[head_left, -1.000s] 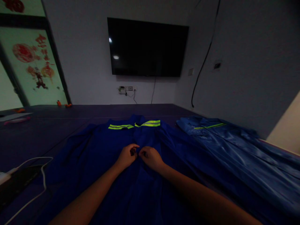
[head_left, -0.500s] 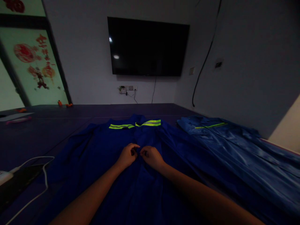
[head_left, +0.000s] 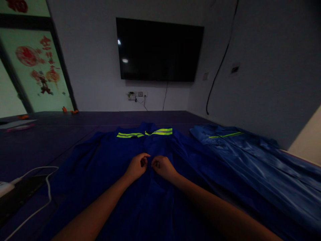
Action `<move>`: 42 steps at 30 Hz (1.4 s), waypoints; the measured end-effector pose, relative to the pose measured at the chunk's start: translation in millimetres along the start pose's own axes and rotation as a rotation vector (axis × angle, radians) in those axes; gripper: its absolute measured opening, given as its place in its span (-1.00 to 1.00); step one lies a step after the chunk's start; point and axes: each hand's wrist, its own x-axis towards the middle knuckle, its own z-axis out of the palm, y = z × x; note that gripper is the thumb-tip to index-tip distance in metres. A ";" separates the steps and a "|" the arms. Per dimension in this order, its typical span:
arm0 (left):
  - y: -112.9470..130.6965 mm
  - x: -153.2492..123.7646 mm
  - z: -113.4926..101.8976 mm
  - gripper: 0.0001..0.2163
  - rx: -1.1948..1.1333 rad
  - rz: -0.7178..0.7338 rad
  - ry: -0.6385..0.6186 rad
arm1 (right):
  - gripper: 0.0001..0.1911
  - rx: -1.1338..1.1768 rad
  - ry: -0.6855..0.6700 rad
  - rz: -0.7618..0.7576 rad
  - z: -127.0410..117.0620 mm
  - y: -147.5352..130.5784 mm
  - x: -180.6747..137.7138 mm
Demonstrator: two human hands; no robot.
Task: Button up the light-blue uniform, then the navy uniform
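Note:
A dark blue work jacket with yellow-green and grey reflective strips across the chest lies spread out in front of me, collar away from me. My left hand is closed over the front placket at mid-chest, its fingers pinched on the cloth edge. Just to its right, a small gap apart, my right hand also has curled fingers pressed together at the placket. Dim light hides the fingertips and any button between them.
A lighter blue garment with a yellow-green strip lies to the right. At left are a white cable and a dark flat object. Orange pieces sit near the door. A television hangs on the far wall.
My hands have hardly moved; the right one has shifted very slightly to the right, widening the gap between them. The jacket lies as before.

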 end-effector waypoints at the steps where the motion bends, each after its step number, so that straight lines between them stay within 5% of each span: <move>1: 0.1 0.0 -0.1 -0.64 -0.001 0.002 -0.003 | -0.86 -0.004 -0.001 -0.002 -0.3 -0.5 -0.2; 42: -3.5 0.7 -0.3 -0.72 0.056 0.021 -0.043 | -0.87 -0.070 -0.013 -0.006 0.5 -1.8 -1.9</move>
